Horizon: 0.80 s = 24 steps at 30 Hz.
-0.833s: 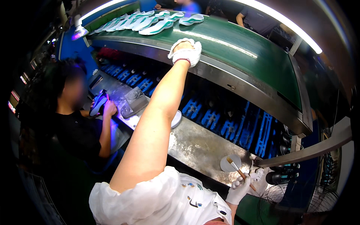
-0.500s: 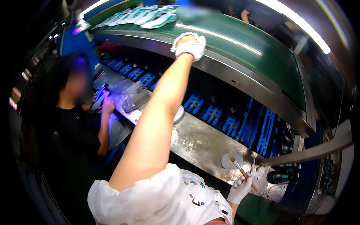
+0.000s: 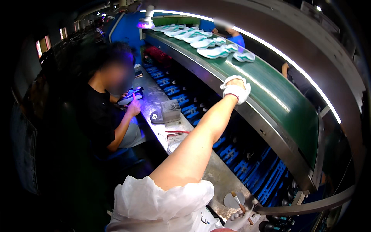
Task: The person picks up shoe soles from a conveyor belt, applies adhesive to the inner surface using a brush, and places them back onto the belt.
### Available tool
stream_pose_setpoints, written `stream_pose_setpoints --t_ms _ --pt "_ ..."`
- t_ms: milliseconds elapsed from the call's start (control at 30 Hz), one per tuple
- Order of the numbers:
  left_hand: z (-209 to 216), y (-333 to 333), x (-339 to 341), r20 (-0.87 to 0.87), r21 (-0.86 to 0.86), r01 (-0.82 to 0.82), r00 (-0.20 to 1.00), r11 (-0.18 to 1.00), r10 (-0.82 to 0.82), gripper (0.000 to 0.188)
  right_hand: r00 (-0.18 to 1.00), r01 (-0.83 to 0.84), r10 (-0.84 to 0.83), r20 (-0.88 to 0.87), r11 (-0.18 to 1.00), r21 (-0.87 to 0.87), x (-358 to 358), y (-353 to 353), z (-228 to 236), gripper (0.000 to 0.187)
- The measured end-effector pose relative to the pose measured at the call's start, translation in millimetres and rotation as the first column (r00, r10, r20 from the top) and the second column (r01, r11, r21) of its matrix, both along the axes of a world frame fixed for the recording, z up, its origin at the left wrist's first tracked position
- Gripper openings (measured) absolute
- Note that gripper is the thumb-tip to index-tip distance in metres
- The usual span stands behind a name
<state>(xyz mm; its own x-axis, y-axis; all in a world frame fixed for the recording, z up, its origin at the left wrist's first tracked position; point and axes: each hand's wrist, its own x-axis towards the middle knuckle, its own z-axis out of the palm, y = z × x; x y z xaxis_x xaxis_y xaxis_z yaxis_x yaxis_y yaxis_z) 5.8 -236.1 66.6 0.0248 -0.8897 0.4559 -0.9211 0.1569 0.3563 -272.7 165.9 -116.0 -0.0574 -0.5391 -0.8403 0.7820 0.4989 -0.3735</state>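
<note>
My left arm reaches out to the near metal edge of a green conveyor belt (image 3: 278, 96). At that edge is my left hand (image 3: 236, 89) in a white glove; its fingers are too unclear to read, and nothing shows in it. Beyond it on the belt lie several white-and-green shoe soles (image 3: 212, 52), with one sole (image 3: 244, 57) nearest the hand. Low on the right, my gloved right hand (image 3: 236, 219) grips a paintbrush (image 3: 241, 207) by its brown wooden handle, bristles up, over or beside a round pale pot (image 3: 229, 200).
A narrow metal bench (image 3: 216, 176) runs below the belt, bearing a grey block-shaped thing (image 3: 170, 111) and a white round-ended object (image 3: 174, 146). Blue racks (image 3: 232, 154) fill the gap behind. A co-worker (image 3: 104, 112) sits left, brushing a shoe (image 3: 131, 96). A curved metal bar (image 3: 309, 208) crosses lower right.
The view has swung left, so more of the belt and its soles show. My left hand stays at the belt edge; the right still holds the paintbrush near the pot.
</note>
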Motion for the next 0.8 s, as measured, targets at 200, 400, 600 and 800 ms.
stream_pose_setpoints --t_ms 200,400,600,800 --pt "-2.4 -0.6 8.9 0.205 0.017 0.149 0.967 0.989 -0.149 0.045 0.862 0.217 -0.355 -0.362 0.904 -0.368 61.9 -10.1 10.1 0.025" --pt "-14.2 13.2 28.6 0.22 -0.007 0.213 0.953 0.977 -0.207 0.042 0.849 0.205 -0.379 -0.368 0.878 -0.432 92.9 -17.3 21.7 0.026" --pt "-11.2 17.4 23.8 0.267 0.005 0.245 0.934 0.969 -0.238 0.042 0.82 0.265 -0.478 -0.315 0.805 -0.531 118.6 -7.1 31.8 0.024" --pt "-30.8 8.8 34.9 0.253 -0.196 0.229 0.951 0.953 -0.177 0.04 0.789 0.291 -0.527 -0.317 0.774 -0.563 128.6 4.6 45.0 0.023"
